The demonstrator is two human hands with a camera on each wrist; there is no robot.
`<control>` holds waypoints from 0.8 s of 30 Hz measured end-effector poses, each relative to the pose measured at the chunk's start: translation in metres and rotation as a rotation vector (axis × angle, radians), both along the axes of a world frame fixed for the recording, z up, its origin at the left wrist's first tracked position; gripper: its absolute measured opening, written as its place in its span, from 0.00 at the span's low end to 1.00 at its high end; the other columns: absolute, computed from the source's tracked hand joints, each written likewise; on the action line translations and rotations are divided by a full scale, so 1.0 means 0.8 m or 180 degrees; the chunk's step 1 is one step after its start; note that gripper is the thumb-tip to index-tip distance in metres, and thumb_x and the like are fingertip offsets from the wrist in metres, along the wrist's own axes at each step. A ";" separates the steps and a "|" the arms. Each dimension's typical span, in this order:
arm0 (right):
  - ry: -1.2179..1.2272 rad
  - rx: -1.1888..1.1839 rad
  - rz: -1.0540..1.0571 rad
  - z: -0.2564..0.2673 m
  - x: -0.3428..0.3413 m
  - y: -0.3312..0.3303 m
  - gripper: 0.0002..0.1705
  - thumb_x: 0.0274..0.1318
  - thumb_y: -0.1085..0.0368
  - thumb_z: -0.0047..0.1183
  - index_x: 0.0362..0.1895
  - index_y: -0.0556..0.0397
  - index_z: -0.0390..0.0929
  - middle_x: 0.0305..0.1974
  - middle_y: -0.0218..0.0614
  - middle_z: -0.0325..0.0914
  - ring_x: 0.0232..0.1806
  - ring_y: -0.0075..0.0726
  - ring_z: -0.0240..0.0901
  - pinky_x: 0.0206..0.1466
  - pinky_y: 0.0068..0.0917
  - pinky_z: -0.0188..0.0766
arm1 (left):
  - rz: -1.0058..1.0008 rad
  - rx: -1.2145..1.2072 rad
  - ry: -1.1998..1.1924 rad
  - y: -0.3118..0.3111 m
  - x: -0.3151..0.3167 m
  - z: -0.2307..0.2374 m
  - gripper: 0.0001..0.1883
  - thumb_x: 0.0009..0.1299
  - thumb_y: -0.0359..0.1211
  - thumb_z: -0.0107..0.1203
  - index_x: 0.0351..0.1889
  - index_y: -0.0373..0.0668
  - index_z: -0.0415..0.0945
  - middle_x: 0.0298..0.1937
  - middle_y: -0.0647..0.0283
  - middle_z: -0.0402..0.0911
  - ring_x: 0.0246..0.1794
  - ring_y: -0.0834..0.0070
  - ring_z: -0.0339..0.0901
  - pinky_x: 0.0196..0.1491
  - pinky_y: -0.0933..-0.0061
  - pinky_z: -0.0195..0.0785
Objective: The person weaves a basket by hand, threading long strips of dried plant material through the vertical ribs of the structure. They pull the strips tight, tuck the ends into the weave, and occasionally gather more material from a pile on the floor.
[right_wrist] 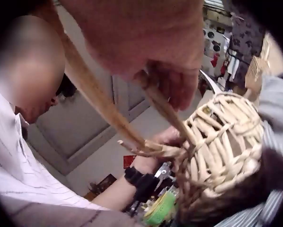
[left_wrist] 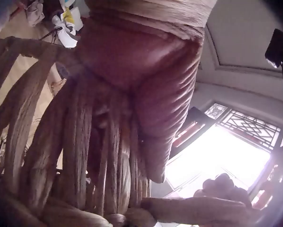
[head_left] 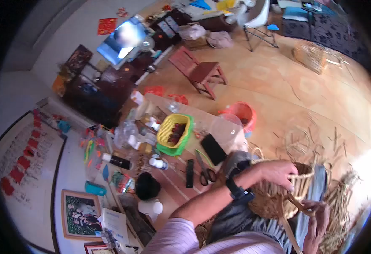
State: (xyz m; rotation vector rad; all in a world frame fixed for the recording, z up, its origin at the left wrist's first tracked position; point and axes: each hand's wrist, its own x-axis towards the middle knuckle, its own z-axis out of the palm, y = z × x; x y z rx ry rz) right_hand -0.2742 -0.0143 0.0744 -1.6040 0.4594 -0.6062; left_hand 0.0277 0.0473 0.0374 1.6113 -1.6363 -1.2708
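A woven basket (head_left: 265, 203) of pale plant strands sits on the person's lap. My left hand (head_left: 280, 173) grips its upper side; in the left wrist view the hand (left_wrist: 146, 80) bends over the upright strands (left_wrist: 77, 151), with some fingers behind them. Close to the basket's near side, my right hand (head_left: 318, 213) pinches a flat brown strand (head_left: 297, 204) that runs into the weave. The right wrist view shows this strand (right_wrist: 165, 111) leading from the right hand (right_wrist: 146, 38) down to the basket (right_wrist: 222, 142). Another long strand (right_wrist: 96, 99) hangs off the weave.
Left of the lap, a table (head_left: 181, 182) bears scissors (head_left: 204, 169), a phone (head_left: 213, 149), a yellow basket (head_left: 164, 133) and several bottles. An orange bucket (head_left: 243, 114) and a red chair (head_left: 202, 72) stand beyond. Loose strands (head_left: 339, 203) lie on the floor at right.
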 end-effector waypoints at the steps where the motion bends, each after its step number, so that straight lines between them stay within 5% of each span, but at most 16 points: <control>1: -0.0044 0.0311 0.0139 -0.004 -0.005 -0.004 0.16 0.80 0.58 0.50 0.53 0.61 0.74 0.47 0.44 0.82 0.54 0.42 0.81 0.62 0.37 0.75 | -0.0077 -0.0017 0.0032 -0.001 -0.002 0.000 0.20 0.64 0.41 0.74 0.41 0.33 0.84 0.29 0.55 0.84 0.32 0.73 0.82 0.38 0.63 0.74; 3: 0.0027 0.1002 -0.0297 0.005 -0.021 0.005 0.08 0.75 0.69 0.51 0.49 0.62 0.71 0.46 0.42 0.75 0.51 0.40 0.80 0.58 0.38 0.78 | 0.0028 0.0238 0.0374 0.002 -0.002 -0.001 0.19 0.67 0.41 0.72 0.43 0.34 0.83 0.31 0.58 0.84 0.34 0.76 0.79 0.40 0.64 0.74; 4: 0.0142 0.0835 -0.0378 0.008 -0.023 0.003 0.06 0.71 0.73 0.54 0.47 0.63 0.72 0.45 0.43 0.76 0.49 0.37 0.79 0.48 0.34 0.78 | -0.0035 0.0265 0.0277 0.000 -0.001 0.001 0.18 0.69 0.41 0.71 0.44 0.34 0.83 0.33 0.60 0.84 0.35 0.77 0.78 0.41 0.65 0.74; 7: 0.0712 -0.1148 0.0151 0.044 -0.041 -0.030 0.04 0.63 0.79 0.57 0.37 0.57 0.78 0.29 0.39 0.75 0.31 0.40 0.77 0.32 0.31 0.67 | -0.0018 0.0390 0.0283 0.001 -0.003 0.031 0.17 0.70 0.39 0.71 0.45 0.35 0.83 0.34 0.64 0.83 0.38 0.81 0.76 0.44 0.67 0.72; 11: 0.1643 -0.3075 0.0057 0.027 -0.067 -0.074 0.10 0.62 0.65 0.67 0.32 0.51 0.78 0.23 0.32 0.72 0.23 0.39 0.73 0.27 0.39 0.68 | 0.0032 0.0602 0.0366 0.001 -0.003 0.027 0.15 0.70 0.37 0.71 0.43 0.34 0.81 0.33 0.66 0.80 0.38 0.83 0.73 0.45 0.69 0.70; 16: 0.2067 -0.2964 0.0061 -0.029 -0.041 -0.084 0.08 0.63 0.62 0.67 0.39 0.52 0.82 0.37 0.35 0.84 0.41 0.43 0.82 0.52 0.41 0.75 | 0.0048 0.0710 0.0464 0.000 -0.006 0.028 0.15 0.72 0.38 0.72 0.43 0.36 0.81 0.34 0.71 0.80 0.39 0.86 0.71 0.45 0.72 0.70; 19: 0.1151 -0.2023 0.0308 -0.043 -0.008 -0.059 0.11 0.66 0.61 0.67 0.45 0.54 0.82 0.34 0.38 0.85 0.36 0.48 0.83 0.47 0.45 0.77 | 0.0011 0.0771 0.0466 -0.001 -0.003 0.026 0.15 0.73 0.39 0.71 0.43 0.36 0.81 0.35 0.72 0.81 0.40 0.87 0.72 0.46 0.72 0.70; 24: 0.0879 -0.1663 0.0468 -0.072 0.016 -0.044 0.06 0.64 0.69 0.66 0.40 0.56 0.81 0.32 0.43 0.82 0.32 0.55 0.83 0.35 0.43 0.79 | -0.0009 0.0906 0.0406 -0.003 -0.001 0.030 0.16 0.74 0.40 0.71 0.45 0.36 0.82 0.36 0.72 0.82 0.41 0.87 0.72 0.47 0.72 0.71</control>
